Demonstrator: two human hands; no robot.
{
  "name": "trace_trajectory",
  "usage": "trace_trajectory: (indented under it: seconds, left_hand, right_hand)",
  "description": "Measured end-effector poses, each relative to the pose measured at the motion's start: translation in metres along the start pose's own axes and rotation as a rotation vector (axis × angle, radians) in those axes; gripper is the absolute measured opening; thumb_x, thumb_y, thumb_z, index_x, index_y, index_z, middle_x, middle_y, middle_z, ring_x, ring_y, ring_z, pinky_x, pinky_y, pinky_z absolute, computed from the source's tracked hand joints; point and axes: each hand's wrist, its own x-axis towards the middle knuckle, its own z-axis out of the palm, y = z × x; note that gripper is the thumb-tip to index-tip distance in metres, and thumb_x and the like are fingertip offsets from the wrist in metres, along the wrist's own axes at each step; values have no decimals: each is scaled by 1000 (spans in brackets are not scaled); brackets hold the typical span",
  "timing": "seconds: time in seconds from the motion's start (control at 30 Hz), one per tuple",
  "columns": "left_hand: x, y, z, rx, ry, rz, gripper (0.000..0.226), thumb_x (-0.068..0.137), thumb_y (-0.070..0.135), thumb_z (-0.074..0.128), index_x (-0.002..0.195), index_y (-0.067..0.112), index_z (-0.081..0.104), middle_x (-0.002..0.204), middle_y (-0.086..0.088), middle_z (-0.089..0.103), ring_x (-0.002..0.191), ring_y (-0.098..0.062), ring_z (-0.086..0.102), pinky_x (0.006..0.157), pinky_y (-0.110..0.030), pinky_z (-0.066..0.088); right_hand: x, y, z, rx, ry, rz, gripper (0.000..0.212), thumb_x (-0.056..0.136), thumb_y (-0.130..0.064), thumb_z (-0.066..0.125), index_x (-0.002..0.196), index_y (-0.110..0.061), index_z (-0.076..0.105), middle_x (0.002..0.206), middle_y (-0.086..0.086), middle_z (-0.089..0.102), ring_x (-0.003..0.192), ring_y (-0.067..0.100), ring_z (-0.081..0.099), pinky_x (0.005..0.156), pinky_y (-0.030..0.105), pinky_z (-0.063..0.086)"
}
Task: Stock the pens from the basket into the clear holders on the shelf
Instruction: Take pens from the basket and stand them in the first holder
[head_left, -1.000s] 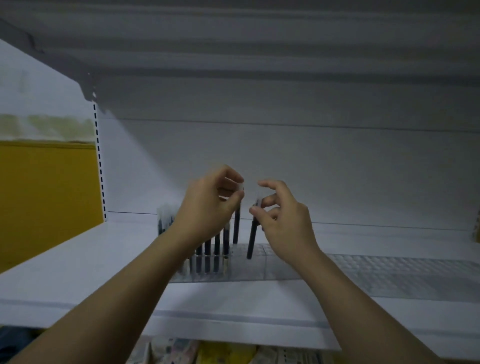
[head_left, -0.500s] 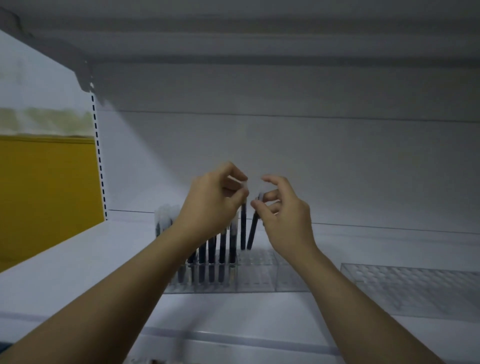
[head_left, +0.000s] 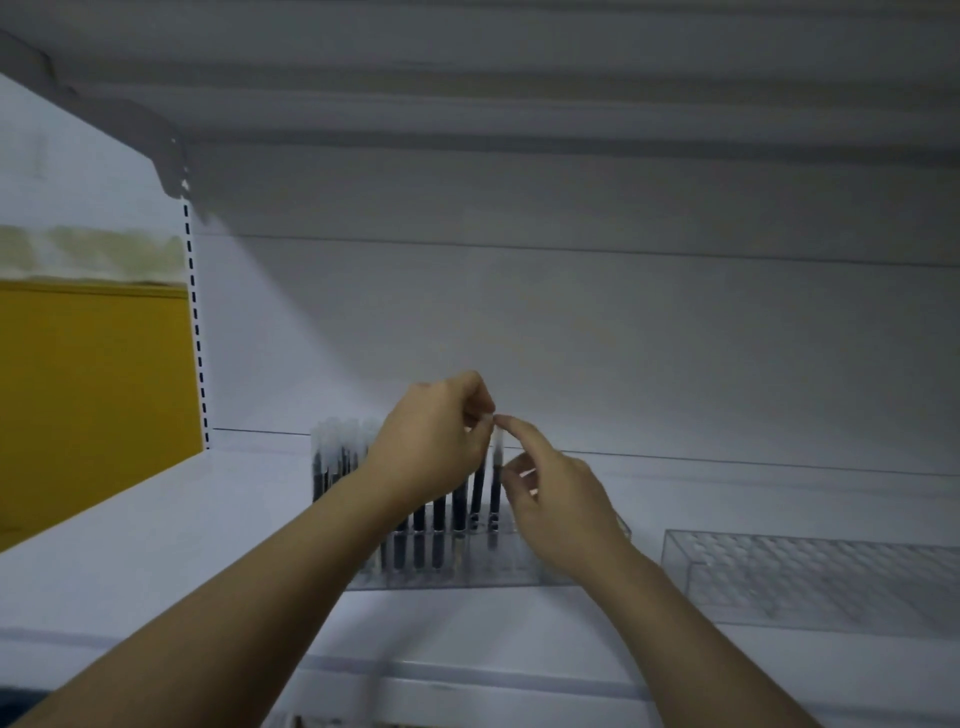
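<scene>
On the white shelf (head_left: 156, 545), both the left hand (head_left: 434, 449) and right hand (head_left: 558, 501) have fingers pinched on upright pens (head_left: 496, 483) entering the clear holder (head_left: 483, 569); a tilted pen could likely miss its slot and topple neighbours.

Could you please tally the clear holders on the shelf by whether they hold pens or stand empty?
Holder with pens: 1
Empty holder: 1
Total: 2

two hands (head_left: 431, 447), two clear holders (head_left: 810, 577)
</scene>
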Motion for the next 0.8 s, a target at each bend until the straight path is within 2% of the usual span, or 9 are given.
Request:
trace_trajectory:
  seconds: [0.1, 0.23, 0.33, 0.43, 0.5, 0.63, 0.8]
  left_hand:
    - [1, -1, -4, 151, 12, -5, 19, 91, 26, 57, 110, 25, 60, 113, 9, 65, 98, -13, 61, 84, -29, 50]
    - [1, -3, -6, 236, -107, -42, 23, 93, 34, 52, 114, 26, 59, 113, 7, 67, 94, -14, 63, 87, -31, 51]
    - [-1, -3, -7, 259, -135, -29, 28, 94, 37, 51, 119, 28, 58, 114, 6, 68, 99, -15, 63, 90, -31, 49]
    - [-5, -1, -14, 290, -131, 4, 34, 94, 40, 50, 126, 30, 56, 122, 6, 65, 109, -14, 59, 98, -30, 42]
    - [-13, 2, -21, 279, -109, 36, 41, 93, 42, 52, 132, 31, 50, 131, 7, 58, 118, -15, 53, 104, -30, 35]
    - [-48, 15, -29, 232, -57, 116, 44, 92, 39, 55, 134, 31, 47, 135, 9, 52, 120, -14, 47, 103, -28, 34]
    - [-90, 34, -17, 136, -62, 153, 43, 90, 36, 59, 132, 29, 50, 132, 9, 54, 121, -13, 48, 105, -29, 35]
  right_hand:
    - [-2, 0, -5, -9, -119, 25, 65, 98, -16, 47, 145, -50, 18, 88, 1, 67, 78, 18, 64, 72, 32, 55]
    - [7, -3, -17, 41, -215, 49, 66, 96, -14, 47, 144, -51, 21, 90, 15, 68, 81, 30, 65, 80, 43, 56]
    - [9, -7, -21, 59, -254, 70, 68, 96, -15, 50, 144, -52, 20, 91, 11, 68, 81, 26, 65, 79, 39, 57]
    - [3, -8, -22, 26, -246, 81, 76, 95, -22, 55, 147, -53, 8, 111, 2, 65, 93, 18, 63, 88, 33, 53]
    - [-4, -8, -24, 30, -176, 78, 78, 94, -28, 58, 148, -52, 6, 119, -5, 58, 102, 12, 60, 93, 30, 49]
    - [-25, -3, -37, 12, -67, 45, 68, 92, -31, 61, 148, -41, 24, 119, -10, 56, 106, 6, 56, 96, 28, 48]
    - [-73, -4, -54, -41, -12, 0, 57, 91, -35, 63, 142, -38, 37, 134, -13, 50, 119, 3, 49, 100, 23, 42]
